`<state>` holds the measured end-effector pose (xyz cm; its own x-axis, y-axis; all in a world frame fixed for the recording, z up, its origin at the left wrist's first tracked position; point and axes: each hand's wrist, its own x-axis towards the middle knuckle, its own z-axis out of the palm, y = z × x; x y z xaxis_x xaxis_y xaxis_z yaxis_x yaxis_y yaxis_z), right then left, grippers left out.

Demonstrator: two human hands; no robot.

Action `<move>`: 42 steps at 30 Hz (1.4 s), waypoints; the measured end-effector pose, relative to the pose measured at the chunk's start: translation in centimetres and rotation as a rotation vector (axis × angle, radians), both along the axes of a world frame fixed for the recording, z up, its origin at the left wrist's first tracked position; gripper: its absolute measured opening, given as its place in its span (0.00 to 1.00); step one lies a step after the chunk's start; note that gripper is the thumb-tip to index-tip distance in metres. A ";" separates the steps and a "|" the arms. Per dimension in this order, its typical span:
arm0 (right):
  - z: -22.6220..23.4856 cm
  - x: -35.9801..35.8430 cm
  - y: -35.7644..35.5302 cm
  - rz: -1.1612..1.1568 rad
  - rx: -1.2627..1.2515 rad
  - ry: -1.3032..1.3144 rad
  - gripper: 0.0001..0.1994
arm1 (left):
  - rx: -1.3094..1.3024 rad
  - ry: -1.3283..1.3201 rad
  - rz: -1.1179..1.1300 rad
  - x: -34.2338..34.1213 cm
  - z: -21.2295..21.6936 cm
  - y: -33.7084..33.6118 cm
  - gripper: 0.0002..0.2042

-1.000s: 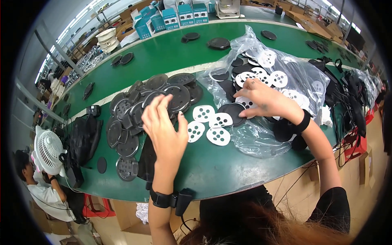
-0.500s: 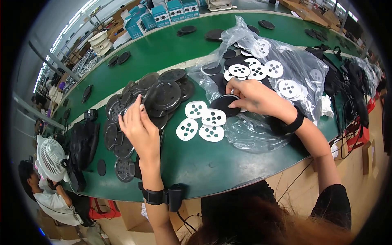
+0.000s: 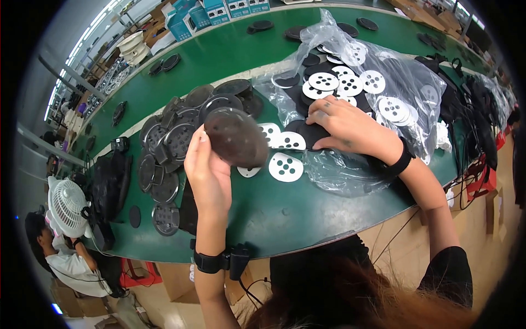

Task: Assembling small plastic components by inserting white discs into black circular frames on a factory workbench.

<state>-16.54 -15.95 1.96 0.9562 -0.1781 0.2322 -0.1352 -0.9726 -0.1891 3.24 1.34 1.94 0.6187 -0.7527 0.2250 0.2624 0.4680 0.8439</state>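
Note:
Raised above the table, my left hand [image 3: 208, 174] grips a round dark plastic cover [image 3: 236, 138] by its edge, slightly blurred by motion. My right hand [image 3: 353, 129] is over the clear plastic bag [image 3: 348, 176], its thumb and fingers closed on a round black pad [image 3: 310, 131] that it partly hides. Several white discs with holes [image 3: 286, 168] lie between the hands, some covered by the dark cover. More white discs [image 3: 323, 81] and black pads are heaped on the bag beyond my right hand. To the left of my left hand is a pile of dark round covers [image 3: 178, 140].
A green table [image 3: 263, 219] curves around me; a raised pale strip separates it from a green surface [image 3: 208, 60] bearing scattered dark covers. Blue boxes [image 3: 183, 24] stand at the back. At left are a white fan [image 3: 68, 208] and another person [image 3: 68, 263]. Black cables [image 3: 474, 109] hang at right.
My left hand has lifted a dark cover off the pile and brought it rightward over the white discs. The right hand stays at the black pad, with its fingers shifted slightly.

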 end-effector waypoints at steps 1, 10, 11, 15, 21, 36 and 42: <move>0.0 0.1 0.0 0.006 -0.039 0.012 0.28 | 0.016 0.108 0.067 -0.5 0.6 -0.1 0.12; 0.0 0.1 -0.3 -0.016 -0.025 -0.077 0.21 | 0.278 -0.015 -0.288 -0.3 0.3 0.3 0.11; 0.5 0.1 -0.1 -0.036 -0.003 -0.099 0.18 | 0.304 -0.033 -0.297 -0.5 0.3 0.4 0.11; 0.6 0.0 -0.1 -0.095 -0.032 -0.122 0.10 | 0.354 -0.070 -0.334 -0.9 0.0 0.1 0.11; 0.2 0.2 -0.1 -0.007 -0.148 -0.214 0.07 | 0.370 -0.089 -0.351 -1.0 0.3 0.2 0.11; 3.4 -0.7 0.6 -0.227 0.710 -0.238 0.08 | 0.461 -0.339 -0.408 -1.6 0.3 0.0 0.17; 2.2 -0.2 1.9 0.215 0.042 -0.500 0.06 | 0.492 -0.427 -0.536 -2.2 0.6 0.0 0.19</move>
